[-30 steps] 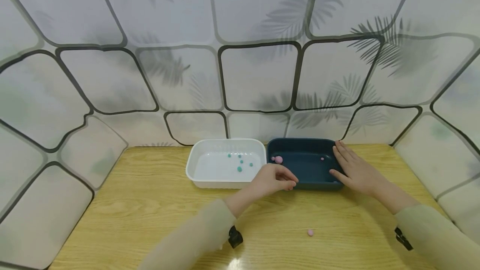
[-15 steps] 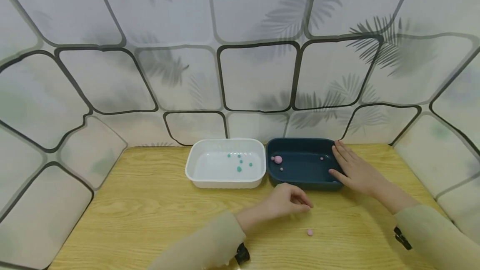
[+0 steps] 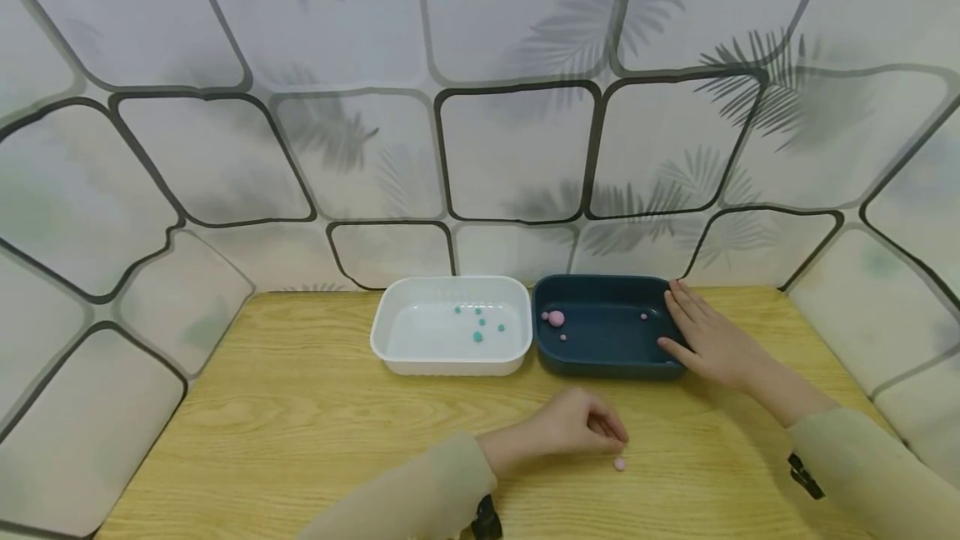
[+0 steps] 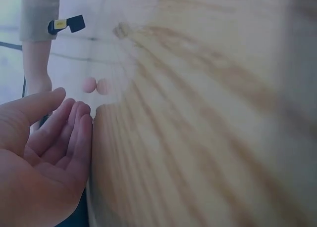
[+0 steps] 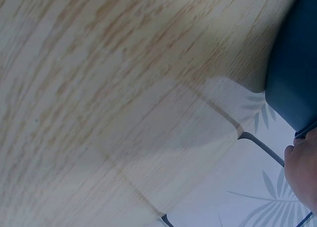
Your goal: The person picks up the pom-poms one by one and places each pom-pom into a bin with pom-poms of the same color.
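On the table lies a small pink ball (image 3: 619,464), just in front of the fingertips of my left hand (image 3: 581,425). That hand hovers low with loosely bent fingers, and the left wrist view shows nothing in its palm. There, the pink ball (image 4: 89,85) appears beyond the fingertips, not touched, with its reflection beside it. My right hand (image 3: 711,346) rests along the right rim of a dark blue tray (image 3: 607,369), fingers extended, thumb toward the front corner. Several pink balls of different sizes, the largest a pink ball (image 3: 557,319) at the left, lie in this tray.
A white tray (image 3: 453,368) stands directly left of the blue one, with several small teal balls (image 3: 477,337) inside. Both stand at the back of the wooden table (image 3: 300,407), near a patterned cloth wall (image 3: 517,157).
My left hand has moved from over the blue tray's front edge toward me, down to the pink ball. A small pink ball now shows at the tray's left. The right hand stays put.
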`<state>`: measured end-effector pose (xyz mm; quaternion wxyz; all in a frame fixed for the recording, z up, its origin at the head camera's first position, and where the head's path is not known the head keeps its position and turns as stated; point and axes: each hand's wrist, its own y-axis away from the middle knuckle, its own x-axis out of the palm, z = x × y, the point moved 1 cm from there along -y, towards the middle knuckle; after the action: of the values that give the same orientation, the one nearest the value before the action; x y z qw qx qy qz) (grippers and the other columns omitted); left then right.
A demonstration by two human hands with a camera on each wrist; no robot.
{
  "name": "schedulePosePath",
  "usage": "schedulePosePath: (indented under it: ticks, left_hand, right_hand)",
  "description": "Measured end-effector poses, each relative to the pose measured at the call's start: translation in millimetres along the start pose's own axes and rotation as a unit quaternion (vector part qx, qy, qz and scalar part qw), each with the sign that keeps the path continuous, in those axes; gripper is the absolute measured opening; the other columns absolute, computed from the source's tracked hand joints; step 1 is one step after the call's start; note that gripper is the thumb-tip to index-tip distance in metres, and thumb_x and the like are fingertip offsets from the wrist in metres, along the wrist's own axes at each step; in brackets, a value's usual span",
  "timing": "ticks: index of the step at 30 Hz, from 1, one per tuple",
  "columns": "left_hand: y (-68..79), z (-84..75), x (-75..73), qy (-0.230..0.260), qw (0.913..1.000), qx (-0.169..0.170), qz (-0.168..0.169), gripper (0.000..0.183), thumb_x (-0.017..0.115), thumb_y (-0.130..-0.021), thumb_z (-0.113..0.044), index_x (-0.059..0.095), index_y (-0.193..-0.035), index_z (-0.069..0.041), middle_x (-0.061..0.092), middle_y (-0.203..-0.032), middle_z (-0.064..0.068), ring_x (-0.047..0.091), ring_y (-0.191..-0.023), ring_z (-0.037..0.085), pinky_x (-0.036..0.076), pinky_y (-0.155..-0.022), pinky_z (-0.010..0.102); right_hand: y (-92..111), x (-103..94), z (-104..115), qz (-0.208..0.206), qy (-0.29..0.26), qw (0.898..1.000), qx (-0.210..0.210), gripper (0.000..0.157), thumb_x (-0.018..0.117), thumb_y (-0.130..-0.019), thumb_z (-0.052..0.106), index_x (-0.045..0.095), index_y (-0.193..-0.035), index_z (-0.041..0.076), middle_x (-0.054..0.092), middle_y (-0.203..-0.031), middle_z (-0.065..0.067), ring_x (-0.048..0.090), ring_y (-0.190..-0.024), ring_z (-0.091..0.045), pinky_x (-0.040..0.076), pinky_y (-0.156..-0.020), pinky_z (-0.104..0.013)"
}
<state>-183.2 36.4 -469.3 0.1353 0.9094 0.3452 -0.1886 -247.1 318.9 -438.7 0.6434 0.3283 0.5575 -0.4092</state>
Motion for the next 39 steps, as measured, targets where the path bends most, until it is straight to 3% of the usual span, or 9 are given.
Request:
schedulePosePath:
  ticks: [4, 8, 16, 23, 27, 31, 36, 39]
  left_hand:
    - [-1.1, 2.2, 1.6, -0.010, 0.9999, 0.007, 0.011, 0.014, 0.086, -0.089, -0.007, 0.082, -0.102, -0.002, 0.081, -0.088, 0.000, 0.063, -0.070, -0.012, 0.057, -0.070, 0.009]
    - [-0.6, -2.1, 2.7, -0.070, 0.9969, 0.025, 0.026, 0.015, 0.087, -0.089, -0.009, 0.082, -0.102, -0.004, 0.080, -0.087, -0.002, 0.061, -0.069, -0.013, 0.055, -0.069, 0.007]
    - [1.7, -11.5, 5.4, -0.212, 0.9749, 0.055, 0.038, 0.012, 0.086, -0.092, -0.020, 0.082, -0.101, -0.014, 0.074, -0.083, -0.012, 0.055, -0.070, -0.013, 0.048, -0.067, 0.003]
    - [1.9, -10.2, 7.8, -0.249, 0.9648, 0.079, 0.031, 0.007, 0.081, -0.096, -0.021, 0.083, -0.101, -0.016, 0.073, -0.084, -0.012, 0.053, -0.071, -0.013, 0.045, -0.067, 0.001]
    - [2.0, -8.8, 7.6, -0.235, 0.9680, 0.084, 0.030, 0.006, 0.080, -0.097, -0.020, 0.083, -0.100, -0.015, 0.074, -0.084, -0.012, 0.053, -0.070, -0.014, 0.046, -0.067, 0.001]
    - [0.9, -4.9, 6.6, -0.194, 0.9776, 0.076, 0.027, 0.007, 0.078, -0.099, -0.019, 0.083, -0.101, -0.014, 0.074, -0.085, -0.011, 0.054, -0.071, -0.014, 0.048, -0.068, 0.003]
    - [0.1, 1.1, 3.2, -0.080, 0.9958, 0.043, 0.011, 0.009, 0.078, -0.098, -0.014, 0.083, -0.102, -0.007, 0.077, -0.086, -0.006, 0.058, -0.071, -0.012, 0.054, -0.070, 0.007]
    - [0.7, 2.1, 0.5, -0.025, 0.9994, 0.025, -0.005, 0.010, 0.080, -0.096, -0.012, 0.083, -0.103, -0.004, 0.080, -0.088, -0.002, 0.061, -0.071, -0.011, 0.056, -0.071, 0.008]
  right_hand:
    - [0.0, 1.0, -0.8, 0.004, -0.003, 1.000, 0.004, 0.089, 0.056, -0.109, 0.047, 0.020, -0.163, -0.014, 0.012, -0.173, -0.035, 0.014, -0.162, -0.052, 0.026, -0.127, -0.067]
    - [0.7, 1.8, -1.6, 0.003, -0.004, 1.000, 0.004, 0.089, 0.056, -0.109, 0.046, 0.020, -0.163, -0.014, 0.012, -0.173, -0.035, 0.014, -0.162, -0.052, 0.026, -0.127, -0.067]
    - [2.3, 2.4, -1.4, -0.002, -0.010, 1.000, 0.001, 0.088, 0.055, -0.109, 0.046, 0.020, -0.163, -0.015, 0.013, -0.173, -0.035, 0.014, -0.162, -0.052, 0.026, -0.128, -0.066]
    - [2.4, 2.9, -1.3, -0.003, -0.013, 1.000, 0.002, 0.088, 0.055, -0.109, 0.046, 0.020, -0.163, -0.014, 0.012, -0.173, -0.035, 0.013, -0.162, -0.051, 0.025, -0.128, -0.067]
    - [2.2, 2.6, -1.1, -0.002, -0.014, 1.000, 0.001, 0.088, 0.055, -0.110, 0.046, 0.019, -0.163, -0.014, 0.012, -0.173, -0.035, 0.012, -0.163, -0.051, 0.025, -0.128, -0.066]
    - [1.9, 2.3, -0.8, -0.003, -0.011, 1.000, 0.000, 0.088, 0.055, -0.109, 0.046, 0.020, -0.163, -0.014, 0.013, -0.173, -0.035, 0.013, -0.162, -0.051, 0.025, -0.128, -0.066]
    - [1.8, 1.2, 0.6, -0.002, -0.007, 1.000, 0.001, 0.088, 0.055, -0.109, 0.046, 0.020, -0.163, -0.014, 0.013, -0.173, -0.035, 0.014, -0.162, -0.051, 0.026, -0.127, -0.067]
    - [1.6, 0.1, 1.5, -0.002, -0.009, 1.000, 0.001, 0.088, 0.055, -0.109, 0.046, 0.020, -0.163, -0.014, 0.013, -0.173, -0.035, 0.013, -0.162, -0.051, 0.026, -0.128, -0.067]
